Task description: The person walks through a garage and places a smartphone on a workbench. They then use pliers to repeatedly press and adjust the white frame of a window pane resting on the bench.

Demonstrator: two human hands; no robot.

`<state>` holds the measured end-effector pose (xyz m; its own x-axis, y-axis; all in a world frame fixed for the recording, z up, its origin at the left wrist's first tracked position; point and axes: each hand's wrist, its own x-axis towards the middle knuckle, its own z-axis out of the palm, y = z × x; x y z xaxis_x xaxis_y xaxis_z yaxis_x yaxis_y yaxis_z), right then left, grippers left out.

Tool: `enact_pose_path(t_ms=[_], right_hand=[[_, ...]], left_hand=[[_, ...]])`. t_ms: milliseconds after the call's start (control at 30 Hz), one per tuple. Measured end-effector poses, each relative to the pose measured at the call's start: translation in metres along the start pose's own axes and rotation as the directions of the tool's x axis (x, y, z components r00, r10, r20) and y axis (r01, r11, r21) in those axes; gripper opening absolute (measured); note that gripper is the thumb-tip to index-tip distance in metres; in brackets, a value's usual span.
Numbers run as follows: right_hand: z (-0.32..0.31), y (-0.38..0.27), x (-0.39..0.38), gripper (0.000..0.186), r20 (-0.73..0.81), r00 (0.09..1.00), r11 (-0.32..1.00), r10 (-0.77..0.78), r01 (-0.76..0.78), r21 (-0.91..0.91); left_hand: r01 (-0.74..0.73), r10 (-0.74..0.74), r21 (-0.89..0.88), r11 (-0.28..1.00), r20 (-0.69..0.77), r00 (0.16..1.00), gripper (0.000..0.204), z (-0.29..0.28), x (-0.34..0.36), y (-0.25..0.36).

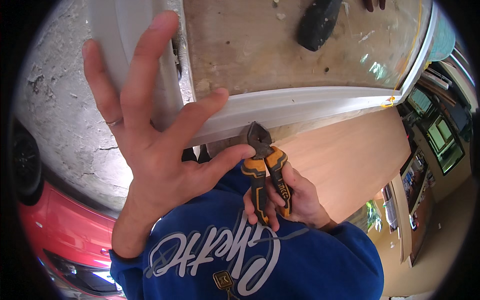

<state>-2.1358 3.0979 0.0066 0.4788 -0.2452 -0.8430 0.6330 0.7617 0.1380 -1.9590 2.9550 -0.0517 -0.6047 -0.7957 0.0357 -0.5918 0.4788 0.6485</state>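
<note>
My right hand point(305, 197) is wrapped round the orange and black handles of a pair of pliers point(260, 172). The dark jaws point away from me and meet the near edge of a white frame point(295, 103); whether they grip anything is hard to see. Over the frame's left corner, my left hand point(160, 130) is spread with its fingers apart. Its thumb tip touches the pliers' head, and the index fingertip reaches over the frame's inner edge. Inside the frame lies a worn brown panel point(260, 55).
A black rounded object point(318, 25) rests on the panel, with another person's fingertips point(375, 4) at the top edge. A yellow cord point(411, 47) runs to the right corner. Nearby are a plain wooden board point(340, 160), a red car point(70, 215) and shelves point(415, 195).
</note>
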Motion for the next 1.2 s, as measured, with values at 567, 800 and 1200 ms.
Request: enact_pose_path(t_ms=[567, 800, 1200], right_hand=[[0.025, -0.009, -0.014, 0.071, -0.01, 0.98, 0.916, 0.199, -0.182, 0.357], [0.035, -0.022, -0.017, 0.072, -0.072, 0.965, 0.901, 0.252, -0.206, 0.382], [0.035, -0.023, -0.013, 0.071, -0.121, 0.969, 0.946, 0.217, -0.178, 0.272]], left_hand=[[-0.001, 0.0, 0.015, 1.0, 0.04, 0.999, 0.055, -0.002, 0.0, 0.001], [0.022, -0.022, 0.002, 1.0, 0.049, 0.999, 0.05, 0.001, 0.004, 0.001], [0.106, -0.105, -0.006, 0.994, 0.132, 0.986, 0.051, -0.003, -0.003, -0.007]])
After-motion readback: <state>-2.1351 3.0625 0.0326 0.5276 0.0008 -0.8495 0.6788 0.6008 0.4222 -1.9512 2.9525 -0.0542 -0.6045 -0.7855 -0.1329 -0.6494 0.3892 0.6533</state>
